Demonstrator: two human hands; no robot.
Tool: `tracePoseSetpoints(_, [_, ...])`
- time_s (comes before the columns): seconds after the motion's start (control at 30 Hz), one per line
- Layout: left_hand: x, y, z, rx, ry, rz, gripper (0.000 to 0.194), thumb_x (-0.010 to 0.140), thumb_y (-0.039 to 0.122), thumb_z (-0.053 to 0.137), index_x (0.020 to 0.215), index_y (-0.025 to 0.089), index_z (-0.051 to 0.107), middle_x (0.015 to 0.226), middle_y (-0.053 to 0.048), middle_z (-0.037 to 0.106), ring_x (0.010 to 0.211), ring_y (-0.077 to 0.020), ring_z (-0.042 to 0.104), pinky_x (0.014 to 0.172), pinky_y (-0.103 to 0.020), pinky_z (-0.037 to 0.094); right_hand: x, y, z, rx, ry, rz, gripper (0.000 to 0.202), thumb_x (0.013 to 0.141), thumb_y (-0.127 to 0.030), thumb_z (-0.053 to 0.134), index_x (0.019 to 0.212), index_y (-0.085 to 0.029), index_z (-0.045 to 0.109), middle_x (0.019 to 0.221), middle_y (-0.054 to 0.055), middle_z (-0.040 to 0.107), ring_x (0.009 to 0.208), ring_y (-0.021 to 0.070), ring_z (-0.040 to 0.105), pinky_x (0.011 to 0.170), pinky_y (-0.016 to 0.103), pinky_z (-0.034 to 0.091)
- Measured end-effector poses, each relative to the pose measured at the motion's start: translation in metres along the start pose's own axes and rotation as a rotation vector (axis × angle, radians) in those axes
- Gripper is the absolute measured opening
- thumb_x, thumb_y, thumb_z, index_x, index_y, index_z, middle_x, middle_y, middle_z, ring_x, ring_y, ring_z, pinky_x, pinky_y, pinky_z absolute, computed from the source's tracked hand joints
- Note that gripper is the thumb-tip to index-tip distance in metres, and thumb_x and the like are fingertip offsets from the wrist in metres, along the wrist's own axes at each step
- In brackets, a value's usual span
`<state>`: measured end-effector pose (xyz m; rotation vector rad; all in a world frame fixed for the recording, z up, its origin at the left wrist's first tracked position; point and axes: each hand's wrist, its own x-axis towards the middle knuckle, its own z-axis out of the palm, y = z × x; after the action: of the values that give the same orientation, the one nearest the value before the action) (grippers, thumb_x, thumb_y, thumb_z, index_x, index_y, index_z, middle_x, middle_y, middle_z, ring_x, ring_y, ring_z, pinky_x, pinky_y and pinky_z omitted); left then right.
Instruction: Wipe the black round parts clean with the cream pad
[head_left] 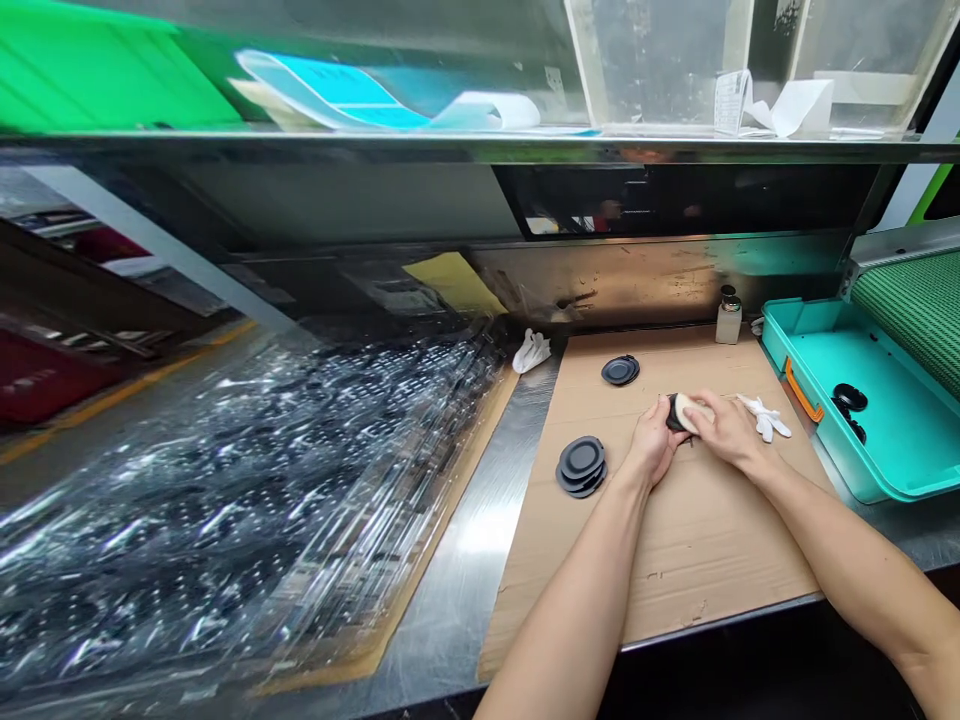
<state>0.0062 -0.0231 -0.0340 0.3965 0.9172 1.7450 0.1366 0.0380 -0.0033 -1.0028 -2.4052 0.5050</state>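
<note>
My left hand (651, 445) is closed around a black round part (672, 412), held a little above the cardboard sheet (720, 540). Against that part my right hand (726, 430) presses a cream-coloured pad (688, 411), gripped in its fingers; the pad's exact kind is unclear. To the left of my hands lies a small stack of black discs (582, 460). Farther back on the cardboard sit more flat black discs (620, 370). White gloves or finger covers (765, 418) rest just right of my right hand.
A teal bin (885, 485) holding a few black parts stands on the right, beside a green mesh belt (915, 300). A small bottle (727, 318) is at the back. Clear plastic trays (247, 500) are stacked on the left. Overhead runs a metal shelf (450, 150).
</note>
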Motion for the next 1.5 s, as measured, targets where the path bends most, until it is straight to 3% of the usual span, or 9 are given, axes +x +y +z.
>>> tracePoseSetpoints(0.1, [-0.002,0.001,-0.001,0.056,-0.024,-0.022,0.032,0.099,0.039,0.056,0.097,0.01,0.069,0.09,-0.012,0.075,0.082,-0.0197,0.071,0.088,-0.044,0.06,0.002,-0.001,0.0,-0.087,0.089,0.055,0.036,0.102,-0.045,0.047,0.129,-0.028,0.063,0.112,0.006,0.076,0.097,0.0235,0.071,0.081,0.03,0.049])
tracePoseSetpoints(0.37, [-0.007,0.003,-0.001,0.148,-0.159,-0.045,0.038,0.095,0.045,0.063,0.101,0.009,0.072,0.091,-0.015,0.076,0.08,-0.0225,0.073,0.08,-0.041,0.061,0.005,0.006,-0.011,-0.141,0.062,0.121,0.039,0.102,-0.051,0.047,0.131,-0.032,0.065,0.11,0.005,0.077,0.099,0.0256,0.072,0.082,0.032,0.049])
tracePoseSetpoints(0.73, [0.002,0.002,-0.004,-0.06,-0.011,0.003,0.027,0.1,0.033,0.054,0.094,0.011,0.068,0.09,-0.012,0.075,0.086,-0.0196,0.072,0.091,-0.041,0.059,-0.009,-0.013,0.01,-0.237,-0.039,0.03,0.04,0.103,-0.053,0.043,0.133,-0.035,0.062,0.105,0.005,0.077,0.089,0.0235,0.072,0.074,0.029,0.047])
tracePoseSetpoints(0.87, [0.003,0.0,-0.004,-0.039,0.028,0.012,0.026,0.101,0.032,0.053,0.095,0.011,0.067,0.093,-0.012,0.076,0.09,-0.0211,0.073,0.092,-0.044,0.058,-0.007,-0.012,0.012,-0.262,0.035,0.112,0.042,0.104,-0.051,0.042,0.135,-0.031,0.062,0.103,0.007,0.077,0.091,0.0245,0.072,0.075,0.03,0.047])
tracePoseSetpoints(0.97, [0.002,-0.002,-0.004,-0.025,0.004,0.022,0.026,0.1,0.032,0.054,0.094,0.011,0.068,0.094,-0.013,0.076,0.095,-0.022,0.073,0.095,-0.042,0.057,-0.008,-0.008,0.012,-0.218,0.003,0.04,0.042,0.103,-0.051,0.044,0.137,-0.033,0.061,0.107,0.006,0.077,0.093,0.0238,0.072,0.075,0.029,0.047])
tracePoseSetpoints(1.17, [0.004,0.005,-0.005,-0.035,0.094,0.091,0.034,0.099,0.045,0.056,0.104,0.013,0.066,0.096,-0.013,0.076,0.098,-0.0242,0.074,0.09,-0.042,0.058,0.0,0.012,0.002,-0.103,0.088,0.157,0.039,0.102,-0.052,0.046,0.129,-0.03,0.064,0.109,0.004,0.077,0.096,0.0238,0.071,0.079,0.031,0.047])
tracePoseSetpoints(1.27, [0.006,0.013,-0.008,-0.084,0.121,0.091,0.042,0.102,0.047,0.047,0.105,0.011,0.067,0.096,-0.016,0.076,0.1,-0.0251,0.073,0.088,-0.039,0.058,0.001,0.013,-0.004,-0.094,0.032,0.079,0.039,0.102,-0.054,0.044,0.111,-0.027,0.072,0.101,0.005,0.077,0.095,0.0229,0.069,0.081,0.03,0.046])
tracePoseSetpoints(1.37, [0.006,0.018,-0.011,-0.129,0.102,0.055,0.048,0.105,0.044,0.037,0.101,0.008,0.069,0.102,-0.018,0.075,0.099,-0.0249,0.073,0.082,-0.035,0.059,0.001,0.012,-0.012,-0.246,0.064,0.006,0.043,0.104,-0.047,0.039,0.093,-0.024,0.074,0.098,0.009,0.074,0.1,0.0254,0.065,0.085,0.034,0.044])
tracePoseSetpoints(1.5, [0.005,0.021,-0.012,-0.172,0.109,0.027,0.05,0.105,0.045,0.033,0.1,0.01,0.068,0.107,-0.018,0.074,0.097,-0.024,0.072,0.075,-0.03,0.056,0.003,0.026,-0.031,-0.495,0.083,0.17,0.025,0.095,-0.034,0.056,0.102,-0.018,0.074,0.108,0.019,0.071,0.107,0.0363,0.061,0.085,0.044,0.045])
